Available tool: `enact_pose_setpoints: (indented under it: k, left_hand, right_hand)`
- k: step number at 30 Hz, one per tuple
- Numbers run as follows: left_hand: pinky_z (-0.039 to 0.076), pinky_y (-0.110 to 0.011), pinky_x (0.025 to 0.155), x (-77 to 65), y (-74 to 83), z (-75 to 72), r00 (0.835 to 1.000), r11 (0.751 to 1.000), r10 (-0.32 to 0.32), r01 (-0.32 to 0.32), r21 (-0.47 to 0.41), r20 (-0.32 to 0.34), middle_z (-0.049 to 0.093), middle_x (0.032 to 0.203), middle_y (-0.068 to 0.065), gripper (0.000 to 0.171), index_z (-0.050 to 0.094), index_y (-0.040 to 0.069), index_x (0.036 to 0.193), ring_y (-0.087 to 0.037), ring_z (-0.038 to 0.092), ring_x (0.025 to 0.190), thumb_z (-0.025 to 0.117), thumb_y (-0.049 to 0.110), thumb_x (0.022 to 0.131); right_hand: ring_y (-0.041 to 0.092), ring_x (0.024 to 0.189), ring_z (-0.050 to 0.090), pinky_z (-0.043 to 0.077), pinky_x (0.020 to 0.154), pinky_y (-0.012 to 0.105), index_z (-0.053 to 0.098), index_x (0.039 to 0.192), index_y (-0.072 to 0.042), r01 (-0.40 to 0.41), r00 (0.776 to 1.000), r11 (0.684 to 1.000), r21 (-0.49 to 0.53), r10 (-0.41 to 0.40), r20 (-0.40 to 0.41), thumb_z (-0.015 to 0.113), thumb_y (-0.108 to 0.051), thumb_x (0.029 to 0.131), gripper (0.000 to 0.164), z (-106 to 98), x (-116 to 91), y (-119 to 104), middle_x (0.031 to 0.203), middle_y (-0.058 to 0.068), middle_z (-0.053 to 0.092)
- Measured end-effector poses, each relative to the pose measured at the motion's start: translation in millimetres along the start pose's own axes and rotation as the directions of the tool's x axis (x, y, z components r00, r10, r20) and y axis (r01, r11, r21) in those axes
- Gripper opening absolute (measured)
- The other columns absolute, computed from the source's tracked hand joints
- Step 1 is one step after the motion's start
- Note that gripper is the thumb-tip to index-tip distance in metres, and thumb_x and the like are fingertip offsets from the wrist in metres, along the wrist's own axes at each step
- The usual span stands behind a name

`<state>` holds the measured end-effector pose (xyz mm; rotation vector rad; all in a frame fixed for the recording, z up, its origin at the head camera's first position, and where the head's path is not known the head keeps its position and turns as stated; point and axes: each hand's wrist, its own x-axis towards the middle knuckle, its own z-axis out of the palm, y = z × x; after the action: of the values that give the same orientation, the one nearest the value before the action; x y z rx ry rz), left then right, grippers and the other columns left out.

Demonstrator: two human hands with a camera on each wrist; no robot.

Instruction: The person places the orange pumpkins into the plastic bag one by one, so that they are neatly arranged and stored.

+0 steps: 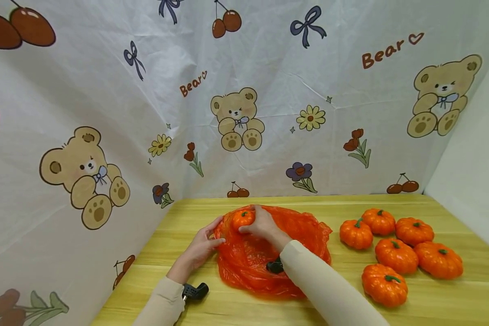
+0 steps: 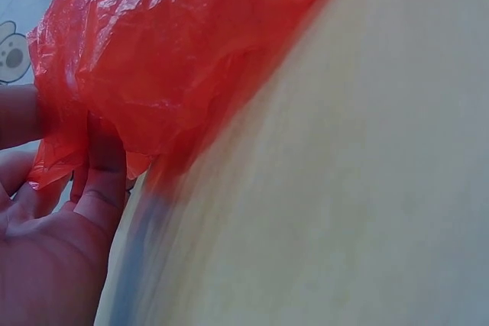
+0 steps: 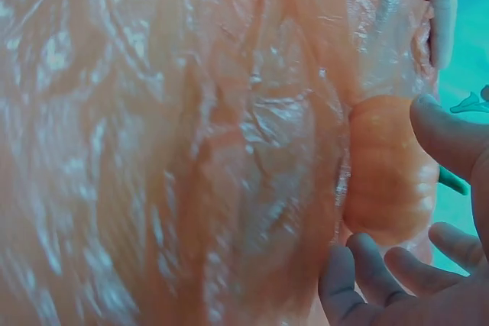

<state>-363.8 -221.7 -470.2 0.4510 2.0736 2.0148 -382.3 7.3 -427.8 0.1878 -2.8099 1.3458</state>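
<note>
At the near edge, two beige sleeves (image 1: 163, 301), one in from each side, over a wood-grained yellow worktop (image 1: 228, 312). By the left cuff, a black device (image 1: 195, 292). By the right cuff, a second black device (image 1: 275, 266), in front of red film.

Further in, a crumpled, translucent red plastic bag (image 1: 236, 271) on the worktop, mouth upward and spread wide. To its right, well apart from both hands, six orange pumpkins (image 1: 397, 256) with green stems, grouped close together, the nearest one (image 1: 385, 285) a little forward of the others.

At the bag's left rim, the left hand (image 1: 201, 248). Pinches the film between thumb and fingers, some fingertips hidden by red plastic in the left wrist view.

Beyond, over the bag's mouth, the right hand (image 1: 265, 225). Curls thumb and fingers around a single pumpkin (image 1: 240, 220). Holds it within the left far part of the opening, stem up, just beside the left hand; cannot tell whether clear of the bag's bottom.

Farthest back, a pale backdrop (image 1: 269, 77) printed with bears, bows, cherries and flowers.
</note>
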Motion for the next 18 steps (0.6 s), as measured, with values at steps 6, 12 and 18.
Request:
enact_pose_setpoints:
  k: [6,12,18]
  left_hand:
    - [0.054,-0.028,0.104,1.1,-1.3,-0.2,1.0,1.0,-0.005,0.005,0.001,0.002,0.014,0.174,-0.01,0.083,0.025,0.015,0.165,-0.04,0.028,0.154,0.061,-0.008,0.094]
    - [0.055,-0.027,0.103,0.1,-0.8,-2.0,1.0,1.0,0.001,-0.001,-0.005,0.008,0.011,0.174,-0.011,0.083,0.024,0.014,0.165,-0.041,0.025,0.154,0.06,-0.008,0.094]
    - [0.055,-0.026,0.102,0.4,2.3,-3.1,1.0,0.999,-0.012,0.012,-0.031,0.013,0.01,0.174,-0.008,0.084,0.023,0.015,0.166,-0.039,0.024,0.155,0.06,-0.009,0.094]
  right_hand:
    - [0.035,0.12,0.06,0.052,0.107,0.053,0.048,0.145,-0.009,0.014,0.999,0.998,-0.056,-0.012,0.042,0.089,-0.034,0.081,0.08,-13,-4,-3,0.136,0.017,0.06]
    - [0.034,0.122,0.059,0.05,0.109,0.053,0.047,0.148,-0.008,0.036,0.994,0.997,-0.068,-0.029,0.105,0.087,-0.035,0.083,0.081,-32,-8,-9,0.14,0.017,0.058]
    - [0.036,0.13,0.057,0.05,0.109,0.053,0.044,0.152,-0.012,0.078,0.985,0.992,-0.102,-0.062,0.158,0.084,-0.037,0.086,0.081,-59,-15,-13,0.149,0.018,0.054]
